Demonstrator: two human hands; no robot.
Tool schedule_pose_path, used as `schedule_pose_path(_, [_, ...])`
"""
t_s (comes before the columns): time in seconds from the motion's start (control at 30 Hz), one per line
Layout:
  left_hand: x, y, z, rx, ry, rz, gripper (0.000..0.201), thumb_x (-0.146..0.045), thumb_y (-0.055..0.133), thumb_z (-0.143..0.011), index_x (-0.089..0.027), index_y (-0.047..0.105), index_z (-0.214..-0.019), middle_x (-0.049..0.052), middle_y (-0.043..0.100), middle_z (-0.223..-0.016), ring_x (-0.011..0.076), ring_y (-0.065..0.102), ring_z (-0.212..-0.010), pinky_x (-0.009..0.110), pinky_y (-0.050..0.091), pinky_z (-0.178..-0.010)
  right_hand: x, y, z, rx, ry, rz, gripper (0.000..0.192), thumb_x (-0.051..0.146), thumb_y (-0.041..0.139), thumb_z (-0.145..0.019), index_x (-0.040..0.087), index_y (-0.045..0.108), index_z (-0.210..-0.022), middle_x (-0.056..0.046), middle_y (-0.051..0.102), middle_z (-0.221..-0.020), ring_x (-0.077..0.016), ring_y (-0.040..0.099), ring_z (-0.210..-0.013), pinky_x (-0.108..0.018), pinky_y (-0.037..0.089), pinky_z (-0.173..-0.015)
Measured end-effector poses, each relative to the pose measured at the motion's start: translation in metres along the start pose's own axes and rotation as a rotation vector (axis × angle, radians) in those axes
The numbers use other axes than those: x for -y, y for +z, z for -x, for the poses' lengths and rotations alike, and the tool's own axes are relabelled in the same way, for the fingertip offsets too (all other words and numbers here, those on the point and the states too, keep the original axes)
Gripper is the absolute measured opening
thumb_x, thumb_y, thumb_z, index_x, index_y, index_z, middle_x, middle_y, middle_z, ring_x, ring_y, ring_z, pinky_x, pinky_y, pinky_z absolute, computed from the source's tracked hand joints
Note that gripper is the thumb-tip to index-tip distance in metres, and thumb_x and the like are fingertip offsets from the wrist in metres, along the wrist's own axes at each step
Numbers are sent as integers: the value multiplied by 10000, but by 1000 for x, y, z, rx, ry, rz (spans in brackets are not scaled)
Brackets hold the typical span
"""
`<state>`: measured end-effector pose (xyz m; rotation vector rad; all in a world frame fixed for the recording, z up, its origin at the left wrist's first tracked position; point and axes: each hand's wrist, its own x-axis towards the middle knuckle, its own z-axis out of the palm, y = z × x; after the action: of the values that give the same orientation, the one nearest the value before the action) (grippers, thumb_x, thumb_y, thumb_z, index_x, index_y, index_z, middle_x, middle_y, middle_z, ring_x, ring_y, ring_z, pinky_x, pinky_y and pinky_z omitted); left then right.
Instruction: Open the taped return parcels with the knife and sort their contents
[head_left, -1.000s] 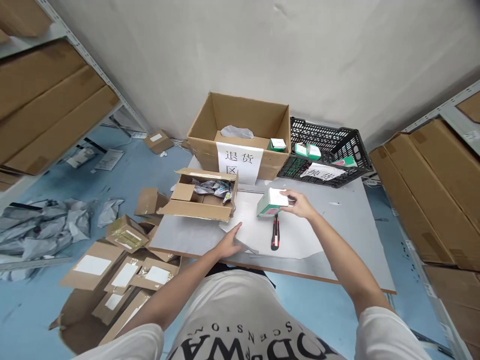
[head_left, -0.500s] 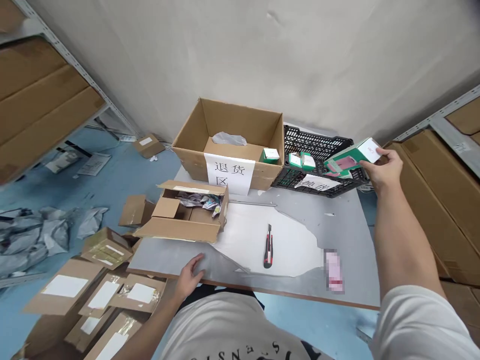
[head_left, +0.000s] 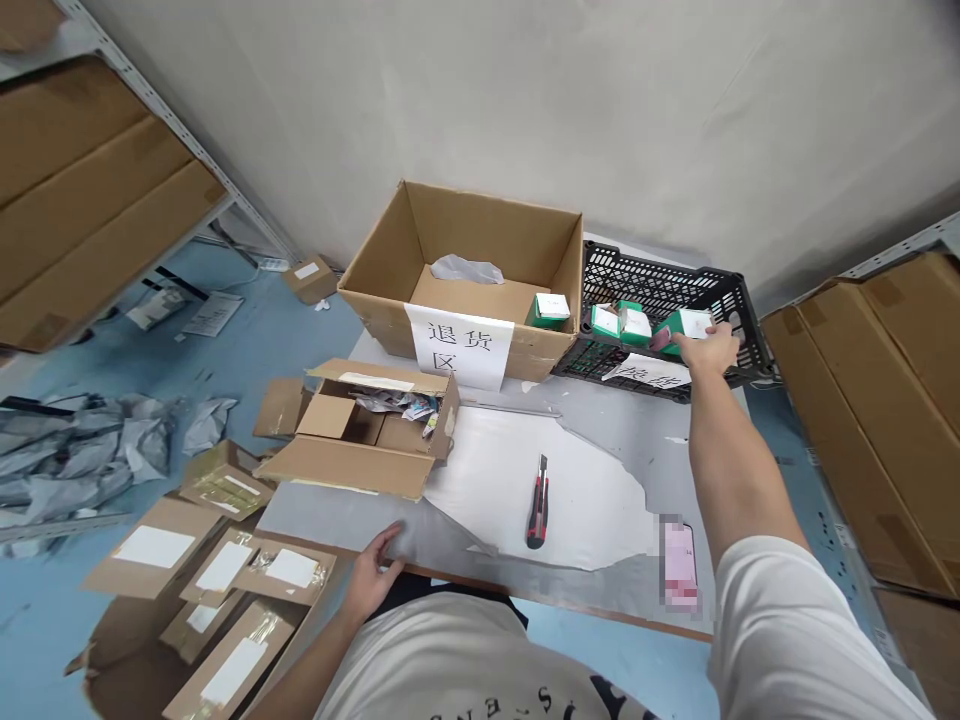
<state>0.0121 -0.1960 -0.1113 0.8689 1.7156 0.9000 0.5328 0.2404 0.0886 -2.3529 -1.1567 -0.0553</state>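
Right hand (head_left: pixel 709 350): reaches to the far right, over the near rim of the black crate (head_left: pixel 739 300). Our fingers rest on a green-and-white box (head_left: pixel 686 326) lying inside the crate, beside two similar small boxes (head_left: pixel 621 322). Whether the fingers clasp the box or only touch it, we cannot tell; the hand covers the contact.

Left hand (head_left: pixel 373 575): lies flat on the near edge of the grey table (head_left: pixel 712 450), fingers spread, holding nothing.

Risks, as we judge them:
- The box sits close to the crate's near wall; a careless release could leave it tilted against its neighbours or tipped over the rim.
- The paper label (head_left: pixel 646 371) hangs on the crate front under our wrist; the forearm could brush it loose.
- The utility knife (head_left: pixel 537 500) lies on the white sheet (head_left: pixel 525 480), in the path of a returning arm; whether its blade is out is too small to judge.
- The opened carton (head_left: pixel 375 425) overhangs the table's left edge above the parcels on the floor (head_left: pixel 225 570); a nudge could drop it.

Hard to make out:
- A pink item (head_left: pixel 679 560) near the table's near edge is blurred.
- Contents of the large labelled carton (head_left: pixel 465 270) are partly hidden by its walls.
- The crate label is half covered by our hand.
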Motion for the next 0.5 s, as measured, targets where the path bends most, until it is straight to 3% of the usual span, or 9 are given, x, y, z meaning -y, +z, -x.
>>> schedule_pose_path(0.2, [3, 7, 0, 6, 20, 11, 471, -348, 688, -608, -177, 618, -1040, 140, 578, -1272, 303, 495, -1228, 461, 350, -1070, 8, 4, -6, 115, 14, 96, 610, 462, 771, -517, 178, 530, -1000, -167, 569, -1051, -348, 541, -1024, -501, 412, -866])
schedule_pose_path(0.5, [7, 6, 4, 23, 22, -34, 505, -365, 673, -639, -171, 604, -1100, 137, 577, -1274, 305, 492, -1230, 464, 352, -1068, 15, 9, -6, 154, -5, 207, 651, 558, 722, -554, 185, 525, -1049, -182, 586, -1059, -340, 545, -1026, -500, 388, -861])
